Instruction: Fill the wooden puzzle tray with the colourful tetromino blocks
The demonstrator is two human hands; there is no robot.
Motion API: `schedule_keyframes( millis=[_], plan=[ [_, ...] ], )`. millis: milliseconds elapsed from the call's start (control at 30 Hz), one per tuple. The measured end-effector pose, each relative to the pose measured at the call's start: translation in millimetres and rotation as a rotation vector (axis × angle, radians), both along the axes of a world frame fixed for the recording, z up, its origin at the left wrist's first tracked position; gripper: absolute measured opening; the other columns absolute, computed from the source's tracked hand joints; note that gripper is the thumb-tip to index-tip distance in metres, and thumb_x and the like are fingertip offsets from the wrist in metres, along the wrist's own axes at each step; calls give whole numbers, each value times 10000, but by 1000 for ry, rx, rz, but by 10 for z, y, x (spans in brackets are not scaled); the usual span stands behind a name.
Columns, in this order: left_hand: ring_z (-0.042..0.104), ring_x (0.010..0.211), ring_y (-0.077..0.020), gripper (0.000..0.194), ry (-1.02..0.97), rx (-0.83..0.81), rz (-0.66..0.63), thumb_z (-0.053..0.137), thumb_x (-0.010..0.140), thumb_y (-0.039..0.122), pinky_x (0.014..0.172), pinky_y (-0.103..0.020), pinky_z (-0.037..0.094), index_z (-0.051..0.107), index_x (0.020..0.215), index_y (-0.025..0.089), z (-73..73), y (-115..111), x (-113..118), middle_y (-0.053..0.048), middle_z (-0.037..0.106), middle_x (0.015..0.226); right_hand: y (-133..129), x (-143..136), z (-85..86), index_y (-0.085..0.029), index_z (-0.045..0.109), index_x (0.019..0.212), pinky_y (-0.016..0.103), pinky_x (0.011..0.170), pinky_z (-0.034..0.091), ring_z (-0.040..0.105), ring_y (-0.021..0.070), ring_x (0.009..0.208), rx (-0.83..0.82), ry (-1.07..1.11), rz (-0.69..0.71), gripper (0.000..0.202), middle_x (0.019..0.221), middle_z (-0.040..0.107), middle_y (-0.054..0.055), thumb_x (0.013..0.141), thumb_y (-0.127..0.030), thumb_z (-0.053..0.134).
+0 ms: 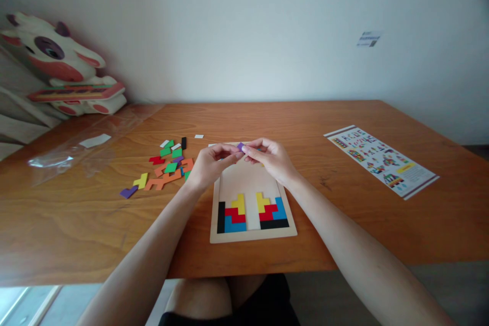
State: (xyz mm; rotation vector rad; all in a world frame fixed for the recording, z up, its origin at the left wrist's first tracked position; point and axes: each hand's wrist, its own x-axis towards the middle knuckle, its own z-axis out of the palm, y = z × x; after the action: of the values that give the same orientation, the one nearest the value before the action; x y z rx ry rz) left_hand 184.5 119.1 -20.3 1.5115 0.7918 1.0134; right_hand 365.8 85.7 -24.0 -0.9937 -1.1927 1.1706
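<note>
My brown wooden counter [382, 229] carries one pale tray [252, 238]. Over its far end, my left hand [213, 164] and right hand [272, 161] both pinch one purple piece [240, 146] between fingertips; light pressure on its edges should let me turn it cleanly. In the tray's near end: two black pieces [274, 224], two blue pieces [234, 224], two red pieces [236, 215], two yellow pieces [240, 206]. Loose pieces [171, 167] on my left overlap too much to count.

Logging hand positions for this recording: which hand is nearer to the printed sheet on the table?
Right. The right hand is over the far part of the wooden tray, with the printed sheet off to its right; the left hand is on its other side, farther from the sheet.
</note>
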Motion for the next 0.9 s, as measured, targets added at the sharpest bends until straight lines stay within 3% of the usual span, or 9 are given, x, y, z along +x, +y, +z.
schedule_keyframes(
  millis=[200, 400, 533, 733, 900],
  plan=[
    [690, 818, -153, 315, -9, -55, -5, 845, 683, 401, 828, -315, 552, 722, 833, 153, 37, 3, -23, -61, 754, 902, -7, -3, 8, -227, 720, 822, 305, 692, 539, 640, 123, 685, 36, -34, -12, 279, 951, 765, 43, 710, -460, 825],
    [698, 881, -175, 355, -9, -56, -24, 844, 677, 409, 874, -341, 546, 733, 900, 157, 6, 3, 1, -73, 756, 958, -3, -4, 4, -245, 736, 817, 353, 878, 533, 689, 177, 909, 76, -43, -14, 253, 913, 765, 35, 715, -461, 820],
    [693, 896, -185, 328, 33, -11, -19, 827, 700, 413, 877, -348, 539, 756, 908, 169, 1, 5, -8, -68, 756, 940, -1, -5, -2, -251, 736, 812, 369, 913, 525, 690, 185, 945, 75, -34, -7, 240, 902, 761, 31, 716, -455, 820],
    [660, 785, -142, 316, -15, -61, -4, 841, 682, 407, 774, -289, 531, 748, 872, 172, 44, -13, -14, -41, 738, 867, 8, 17, -14, -256, 746, 875, 307, 759, 520, 657, 156, 825, 62, -60, -20, 254, 881, 737, 20, 750, -474, 788],
    [529, 586, -68, 294, -156, -192, 117, 851, 643, 396, 589, -225, 455, 689, 774, 190, 92, 17, -27, 32, 623, 706, 73, 116, 9, -245, 706, 847, 269, 602, 449, 547, 113, 633, 51, 3, -249, 296, 740, 635, -9, 795, -536, 703]
  ],
)
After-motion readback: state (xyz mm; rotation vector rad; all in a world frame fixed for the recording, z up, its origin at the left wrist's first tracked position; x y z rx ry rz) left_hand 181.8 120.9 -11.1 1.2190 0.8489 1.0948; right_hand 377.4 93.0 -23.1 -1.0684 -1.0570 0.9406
